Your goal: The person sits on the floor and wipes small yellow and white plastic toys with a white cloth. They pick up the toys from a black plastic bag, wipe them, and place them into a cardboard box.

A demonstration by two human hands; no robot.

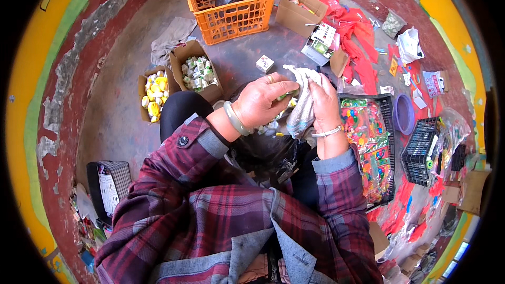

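From the head view we look down on a worn grey concrete floor (121, 100) edged by a peeling red and yellow wall (37, 100), with bare floor on our left. Our left hand (261, 100) pinches a small green piece, and our right hand (324, 102) grips a crumpled white-grey cloth (301, 105) above our lap. An orange plastic crate (231, 16), open cardboard boxes of small pieces (195, 73) and a black tray of coloured packets (368, 137) crowd the front and right.

Both hands meet over the lap: the left hand (261, 102) pinches a small green piece (284, 95), the right hand (324, 104) grips a grey cloth (302, 110)
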